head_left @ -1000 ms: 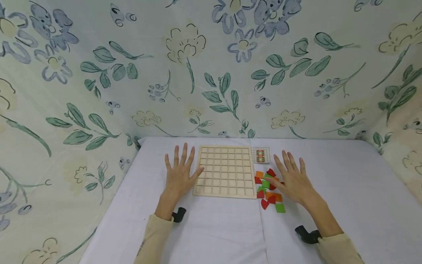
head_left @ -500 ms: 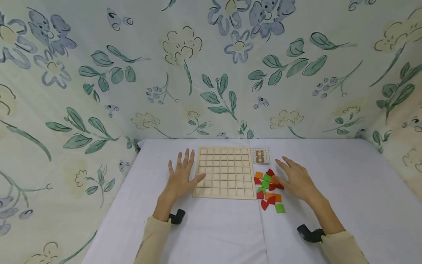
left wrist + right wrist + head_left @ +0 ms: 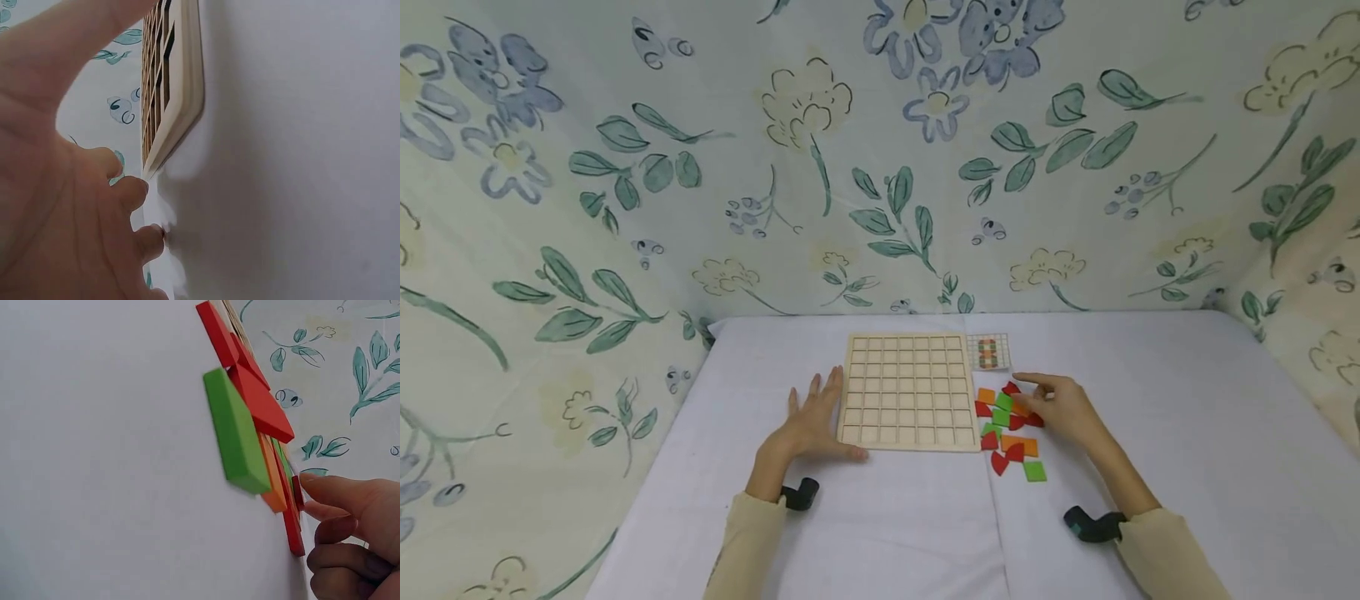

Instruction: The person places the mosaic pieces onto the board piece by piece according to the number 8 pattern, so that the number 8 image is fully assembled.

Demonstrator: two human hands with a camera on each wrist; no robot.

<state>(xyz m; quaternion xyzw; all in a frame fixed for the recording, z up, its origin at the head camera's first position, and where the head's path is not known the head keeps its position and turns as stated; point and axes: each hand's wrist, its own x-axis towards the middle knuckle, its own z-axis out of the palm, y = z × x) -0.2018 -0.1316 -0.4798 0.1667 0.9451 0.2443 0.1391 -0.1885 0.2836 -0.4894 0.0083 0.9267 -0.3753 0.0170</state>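
Note:
In the head view my left hand (image 3: 808, 425) lies at the near left corner of a square wooden grid board (image 3: 910, 392), its fingers along the left edge and the thumb by the near edge. The left wrist view shows the palm (image 3: 69, 212) beside the board's corner. To the board's right, my right hand (image 3: 1063, 408) reaches over a loose cluster of flat coloured pieces. Its thumb and index finger stand apart around a red quarter-round piece (image 3: 1011, 388) and an orange piece (image 3: 1020, 408); the other fingers are curled in the right wrist view, where a green square (image 3: 236, 434) is nearer the camera.
A small pattern card (image 3: 988, 352) lies against the board's far right side. Red, green and orange pieces spread along the board's right edge, with a green square (image 3: 1034, 472) nearest the front. White cloth (image 3: 895, 525) covers the table; a flowered curtain (image 3: 850, 167) hangs behind.
My left hand has come off the board's surface to its near left corner, thumb moving toward the front edge. My right hand has drawn in its spread fingers and lowered toward the pieces.

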